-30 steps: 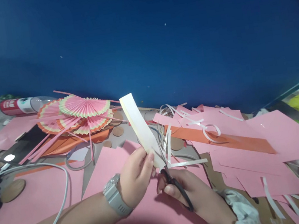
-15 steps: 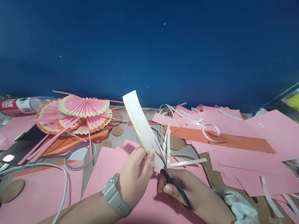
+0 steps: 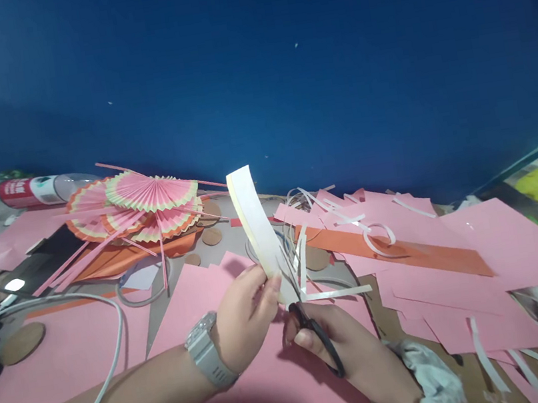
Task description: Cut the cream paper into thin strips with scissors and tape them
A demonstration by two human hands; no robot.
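Note:
Pinched between the thumb and fingers of my left hand is a pale strip of paper, standing upright with a slight curl. My right hand grips black-handled scissors, whose blades point up against the strip's right side near its lower end. Narrow white cut slivers lie right beside the blades. Beneath both hands spreads a large pink sheet. Part of the right hand's fingers is hidden behind the scissor handles.
Folded pink paper fans with thin sticks lie at the left, near a plastic bottle. A white cable loops across the left side. Pink sheets, an orange strip and white scraps cover the right. A blue wall stands behind.
The paper strip and my left hand have shifted very slightly to the right. The scissors stay almost in the same place against the strip.

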